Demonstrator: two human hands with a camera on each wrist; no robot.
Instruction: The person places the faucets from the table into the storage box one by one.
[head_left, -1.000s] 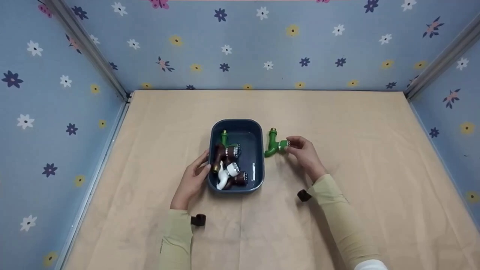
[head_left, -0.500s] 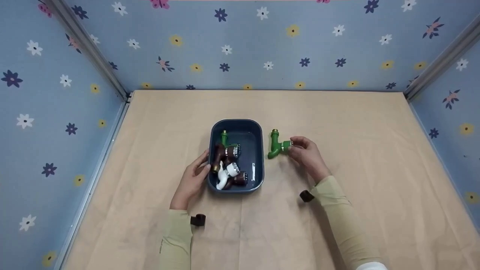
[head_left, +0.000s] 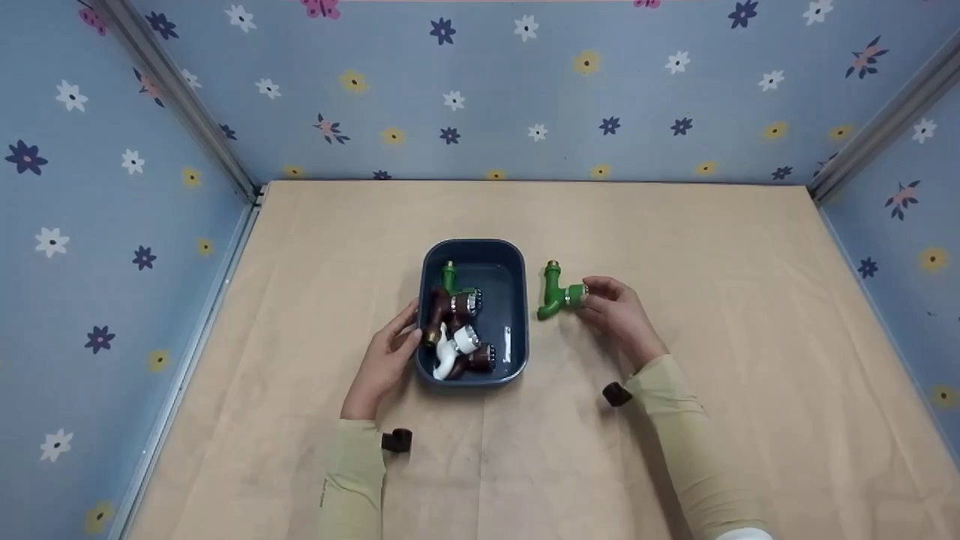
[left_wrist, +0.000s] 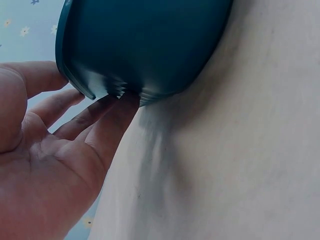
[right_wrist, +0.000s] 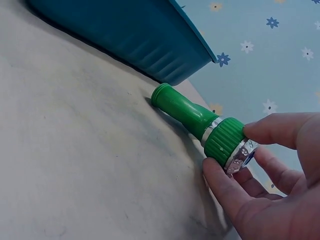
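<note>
My right hand (head_left: 621,316) pinches the ribbed knob end of a green tap (head_left: 552,301) between thumb and fingers, just right of the dark blue bin (head_left: 517,360). In the right wrist view the green tap (right_wrist: 187,112) lies low over the tabletop, its spout toward the bin. My left hand (head_left: 382,367) rests against the bin's left wall, fingers extended. The left wrist view has the fingertips of my left hand (left_wrist: 65,145) touching the bin's outer side (left_wrist: 145,45). Inside the bin are a white tap (head_left: 448,352), brown taps (head_left: 441,311) and another green tap (head_left: 448,276).
A beige cloth (head_left: 712,247) covers the table. Blue flowered panels (head_left: 495,90) stand at the back and both sides, with metal posts (head_left: 180,97) at the corners. A small black device (head_left: 616,394) sits at each wrist.
My right hand has shifted slightly right and toward me with the green tap, widening the gap to the bin. The left hand and the bin have stayed in place.
</note>
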